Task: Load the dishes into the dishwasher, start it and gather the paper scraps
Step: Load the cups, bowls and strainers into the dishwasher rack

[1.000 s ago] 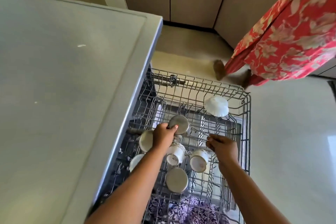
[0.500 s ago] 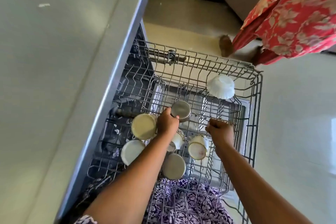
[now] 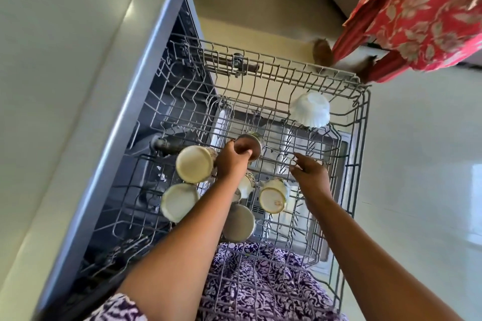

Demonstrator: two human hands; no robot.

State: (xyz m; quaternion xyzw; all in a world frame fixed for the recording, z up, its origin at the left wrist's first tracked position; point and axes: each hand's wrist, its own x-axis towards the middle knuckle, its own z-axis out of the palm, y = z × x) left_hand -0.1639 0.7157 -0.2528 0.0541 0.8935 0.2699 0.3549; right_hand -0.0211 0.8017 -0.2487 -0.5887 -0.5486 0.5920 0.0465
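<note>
Wire rack, inverted steel cup in left hand

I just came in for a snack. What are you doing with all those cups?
Someone is loading dishes. Their left-hand grip holds an upside-down steel cup in the pulled-out wire rack. The right-hand grip is open above the wires, holding nothing. Other cups and a white bowl already sit upside down there.
</note>
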